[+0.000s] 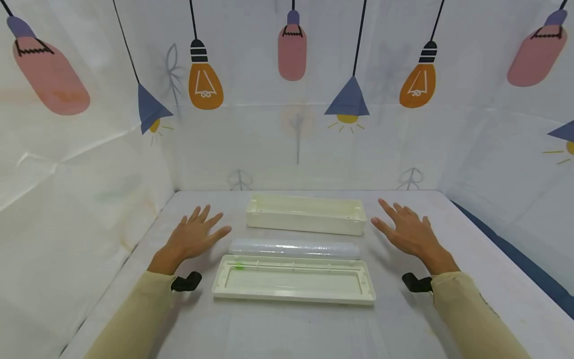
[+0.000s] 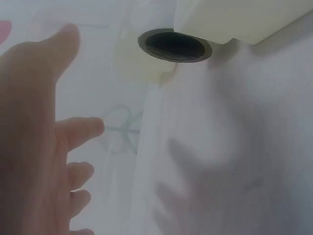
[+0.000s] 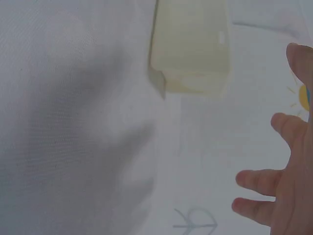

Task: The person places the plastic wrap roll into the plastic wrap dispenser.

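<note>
My left hand is spread above the table, left of the roll and the long box, holding nothing. On the other side my right hand, fingers also spread and holding nothing, is nearest the right end of the cream box. The box is long and open-topped, standing at the back. In front of it lies a roll of clear plastic wrap; the left wrist view shows its hollow core end. Closest to me is a cream lid, inner side up, with a small green mark near its left back edge.
The white table meets a white sheet at the back, printed with lamps and bulbs. Similar sheeting stands at the left and right sides. A dark blue strip shows past the table's right edge.
</note>
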The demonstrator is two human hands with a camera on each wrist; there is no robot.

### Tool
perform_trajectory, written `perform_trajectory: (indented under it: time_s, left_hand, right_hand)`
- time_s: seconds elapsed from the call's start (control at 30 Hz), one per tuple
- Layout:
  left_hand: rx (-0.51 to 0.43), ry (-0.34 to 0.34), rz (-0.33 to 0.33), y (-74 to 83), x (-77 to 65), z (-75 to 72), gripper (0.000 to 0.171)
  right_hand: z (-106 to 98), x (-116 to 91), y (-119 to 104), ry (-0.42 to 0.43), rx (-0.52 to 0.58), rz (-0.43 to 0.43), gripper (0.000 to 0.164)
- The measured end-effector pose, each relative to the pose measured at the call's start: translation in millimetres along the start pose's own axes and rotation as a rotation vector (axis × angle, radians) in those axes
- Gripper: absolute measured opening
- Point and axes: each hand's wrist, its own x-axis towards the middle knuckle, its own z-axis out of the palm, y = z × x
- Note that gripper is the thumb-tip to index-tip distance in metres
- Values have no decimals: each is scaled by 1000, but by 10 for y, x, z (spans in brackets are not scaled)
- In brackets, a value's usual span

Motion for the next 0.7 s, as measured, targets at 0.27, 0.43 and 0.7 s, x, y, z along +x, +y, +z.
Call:
perform_trajectory:
  time_s: [0.27, 0.43, 0.7]
  left_hand:
    - [-62, -11, -7, -37, 83, 44, 82]
    - [-183, -3, -30, -12, 132, 32, 80]
    - [-292, -48, -9, 21, 243, 75, 75]
  right_hand:
    - [144, 71, 32, -37, 111, 10, 77]
    - [136, 88, -4, -52, 293, 54, 75]
    - [227, 221, 27, -56, 522, 117, 77]
